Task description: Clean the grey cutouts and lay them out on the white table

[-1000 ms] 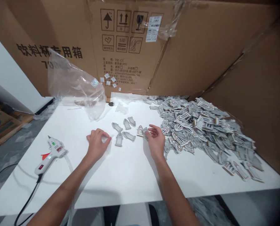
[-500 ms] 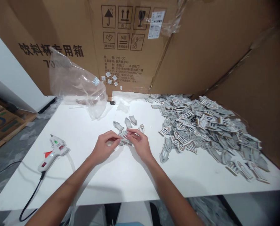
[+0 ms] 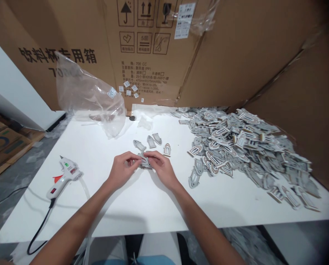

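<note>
Both my hands meet over the middle of the white table (image 3: 120, 206). My left hand (image 3: 124, 167) pinches the left side of a small grey arched window-shaped piece (image 3: 144, 161). On the other side, the thumb and fingers of my right hand (image 3: 161, 167) close on the same piece. Fingertips cover much of it, and another piece may lie beneath. Just beyond my hands lie several loose grey arched pieces (image 3: 151, 142). One piece with a brown-and-white patterned face (image 3: 167, 149) rests right of them.
A large heap of similar arched pieces (image 3: 225, 143) spreads over the table's right side. At the left lies a white glue gun (image 3: 66, 176) with a black cord. Behind stand cardboard walls (image 3: 153, 73), with a clear plastic bag (image 3: 89, 95) and small white stickers against them.
My fingers have shifted slightly on the grey piece, and my hands are closer together. The patterned piece beside my right hand is now fully uncovered. The camera view has tilted a little.
</note>
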